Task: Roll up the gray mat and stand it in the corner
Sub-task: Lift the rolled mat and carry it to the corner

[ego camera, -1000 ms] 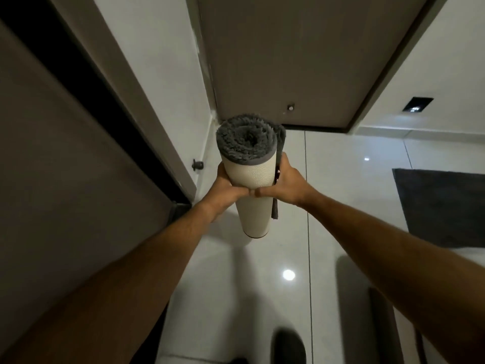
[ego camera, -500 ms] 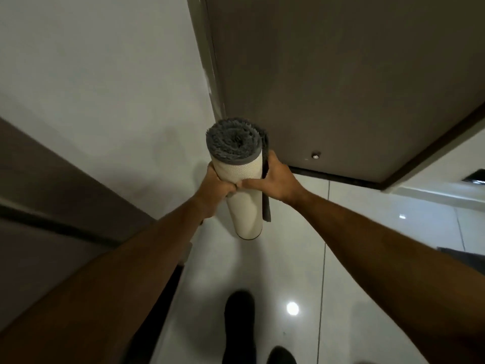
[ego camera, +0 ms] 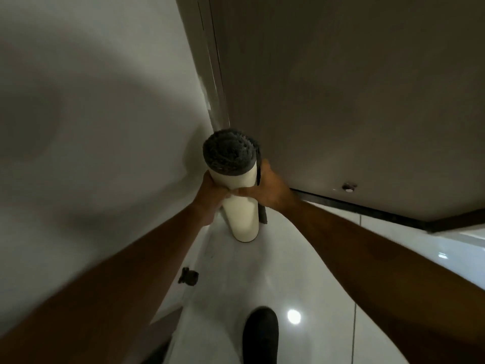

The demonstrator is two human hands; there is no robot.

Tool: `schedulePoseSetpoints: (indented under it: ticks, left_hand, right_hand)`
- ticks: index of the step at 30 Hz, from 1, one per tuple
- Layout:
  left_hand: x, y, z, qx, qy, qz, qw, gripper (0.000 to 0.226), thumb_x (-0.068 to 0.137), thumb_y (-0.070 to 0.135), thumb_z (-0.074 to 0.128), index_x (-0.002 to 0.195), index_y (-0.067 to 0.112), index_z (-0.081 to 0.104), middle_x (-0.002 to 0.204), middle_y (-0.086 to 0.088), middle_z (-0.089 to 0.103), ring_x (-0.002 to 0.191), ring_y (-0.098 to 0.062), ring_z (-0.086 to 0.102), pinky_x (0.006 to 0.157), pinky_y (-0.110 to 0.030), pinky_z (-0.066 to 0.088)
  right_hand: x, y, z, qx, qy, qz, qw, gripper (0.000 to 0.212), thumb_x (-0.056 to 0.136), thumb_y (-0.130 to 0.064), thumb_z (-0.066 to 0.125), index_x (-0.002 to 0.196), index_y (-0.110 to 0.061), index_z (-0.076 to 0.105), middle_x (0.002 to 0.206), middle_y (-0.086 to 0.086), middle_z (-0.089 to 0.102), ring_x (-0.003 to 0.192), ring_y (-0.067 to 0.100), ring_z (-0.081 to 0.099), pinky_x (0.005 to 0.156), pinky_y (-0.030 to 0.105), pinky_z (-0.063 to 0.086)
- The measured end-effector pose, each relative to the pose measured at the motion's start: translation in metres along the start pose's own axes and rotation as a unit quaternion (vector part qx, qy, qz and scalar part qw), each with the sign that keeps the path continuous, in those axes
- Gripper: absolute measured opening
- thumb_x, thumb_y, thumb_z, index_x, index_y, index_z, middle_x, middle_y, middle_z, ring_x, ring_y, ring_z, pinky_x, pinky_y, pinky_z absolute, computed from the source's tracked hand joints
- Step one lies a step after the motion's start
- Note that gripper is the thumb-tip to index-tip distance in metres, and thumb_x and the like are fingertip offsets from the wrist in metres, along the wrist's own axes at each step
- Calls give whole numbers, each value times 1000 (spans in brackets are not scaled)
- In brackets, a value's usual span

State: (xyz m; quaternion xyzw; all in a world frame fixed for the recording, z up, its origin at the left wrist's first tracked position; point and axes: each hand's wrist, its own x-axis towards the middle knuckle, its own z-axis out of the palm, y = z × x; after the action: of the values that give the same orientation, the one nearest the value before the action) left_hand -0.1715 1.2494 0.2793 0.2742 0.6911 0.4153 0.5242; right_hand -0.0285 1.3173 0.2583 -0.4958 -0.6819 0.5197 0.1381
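The gray mat (ego camera: 242, 214) is rolled into a tight upright cylinder, its cream backing outside and dark gray pile showing at the top end. My left hand (ego camera: 212, 191) grips it from the left and my right hand (ego camera: 267, 189) from the right, thumbs meeting on the front. The roll stands close in the corner (ego camera: 217, 122) between the white wall and the brown door. Its bottom end sits at or just above the white tiled floor (ego camera: 236, 271); I cannot tell if it touches. The mat's loose edge hangs down the right side.
The white wall (ego camera: 105, 101) fills the left, the brown door (ego camera: 341, 88) the right, with a dark gap along its bottom. A small dark doorstop (ego camera: 188, 276) sits low by the wall. My dark shoe (ego camera: 259, 334) is on the tiles below the roll.
I have stepped closer to the corner. The roll has moved forward and down with both hands still on it, from hanging in the air to standing near the floor by the door frame.
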Motion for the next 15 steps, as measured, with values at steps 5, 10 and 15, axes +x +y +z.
schedulePoseSetpoints:
  ticks: [5,10,15]
  left_hand:
    - [63,3,-9,98,113,-35,988,54,94,15,59,143,9,38,140,-16,52,125,-34,54,98,-44,50]
    - [73,11,5,82,143,-156,974,58,95,25,56,145,10,30,143,-19,45,127,-39,48,103,-54,46]
    - [53,18,18,32,166,-192,967,62,93,27,56,145,8,27,144,-20,44,128,-39,49,103,-55,46]
  right_hand:
    - [67,-7,13,-106,12,8,994,98,84,-57,68,155,-12,16,148,16,48,128,38,52,101,51,48]
    - [83,-12,-1,-184,-13,45,982,113,82,-60,69,157,-5,6,151,20,45,132,39,49,105,48,46]
    - [60,-19,-28,-183,-27,23,982,100,81,-52,74,156,-13,20,150,12,48,132,34,51,106,46,47]
